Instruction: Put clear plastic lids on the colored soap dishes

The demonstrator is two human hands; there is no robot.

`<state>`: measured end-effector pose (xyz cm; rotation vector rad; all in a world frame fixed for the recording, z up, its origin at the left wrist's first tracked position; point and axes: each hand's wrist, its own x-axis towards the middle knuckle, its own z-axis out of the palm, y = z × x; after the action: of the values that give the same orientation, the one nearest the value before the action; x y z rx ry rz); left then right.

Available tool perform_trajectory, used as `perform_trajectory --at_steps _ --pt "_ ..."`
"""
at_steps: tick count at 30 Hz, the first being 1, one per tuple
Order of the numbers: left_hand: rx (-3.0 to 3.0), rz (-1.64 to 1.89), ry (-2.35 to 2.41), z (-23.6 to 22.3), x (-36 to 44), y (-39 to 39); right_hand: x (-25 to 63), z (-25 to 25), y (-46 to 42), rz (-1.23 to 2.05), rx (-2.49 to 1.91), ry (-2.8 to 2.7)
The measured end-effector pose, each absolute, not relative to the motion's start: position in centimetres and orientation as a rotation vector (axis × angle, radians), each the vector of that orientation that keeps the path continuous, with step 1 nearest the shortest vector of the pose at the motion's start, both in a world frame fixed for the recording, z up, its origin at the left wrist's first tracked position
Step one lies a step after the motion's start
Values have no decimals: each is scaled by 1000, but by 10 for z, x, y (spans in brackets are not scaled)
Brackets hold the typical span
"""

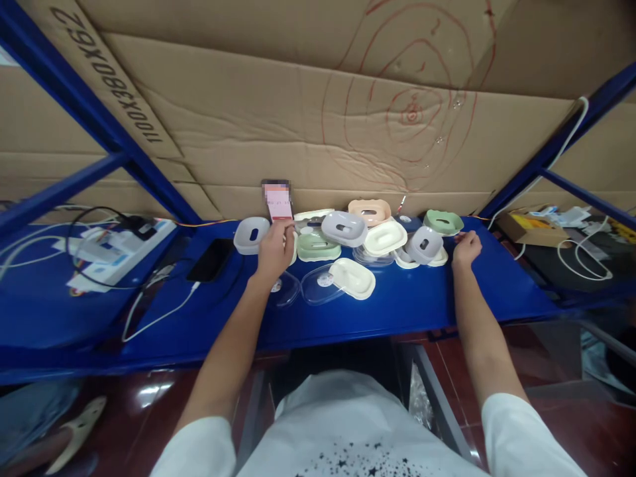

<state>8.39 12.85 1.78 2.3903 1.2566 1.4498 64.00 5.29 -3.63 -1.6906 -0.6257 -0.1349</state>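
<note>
My left hand [274, 247] reaches to the back of the blue shelf [397, 301] and touches a phone [278, 201] that leans upright against the cardboard wall; its fingers are curled at the phone's lower edge. My right hand [466, 248] rests on the shelf as a loose fist, just right of a pile of plastic soap dishes. The pile holds a grey dish [344, 228], a cream dish [385, 238], a green dish [444, 222], a peach dish [369, 211] and a white dish [251, 234]. A cream tray [352, 277] and clear lids [318, 285] lie nearer to me.
A black phone [211, 259] lies flat on the shelf at the left with a white cable [159, 315]. Further left are a power strip and boxes [116, 252]. At the right stand a cardboard box [527, 227] and more cables. Blue frame bars run diagonally on both sides.
</note>
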Motion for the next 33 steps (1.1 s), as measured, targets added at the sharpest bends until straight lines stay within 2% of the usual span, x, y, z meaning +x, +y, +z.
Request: perform_trajectory --at_steps 9,13,16,19,22,25,28,33 --pt "2569 912 937 29 85 112 637 -27 49 -400 -1752 -674" --pt "2592 475 776 24 93 88 623 -18 46 -518 -1695 -721" --pt "2572 316 768 20 100 73 609 -7 43 -577 -1647 -798" --pt "2549 295 755 24 102 69 579 7 32 -651 -1590 -999" --pt "2533 342 796 33 94 69 514 14 4 -642 -1498 -1376" --pt "2557 539 1013 37 74 64 427 7 -34 -274 -1354 -2061" --pt "2593 753 1245 33 47 53 370 -6 -62 -34 -1371 -2331" --pt "2667 786 1425 16 8 36 380 -11 -79 161 -1394 -2379"
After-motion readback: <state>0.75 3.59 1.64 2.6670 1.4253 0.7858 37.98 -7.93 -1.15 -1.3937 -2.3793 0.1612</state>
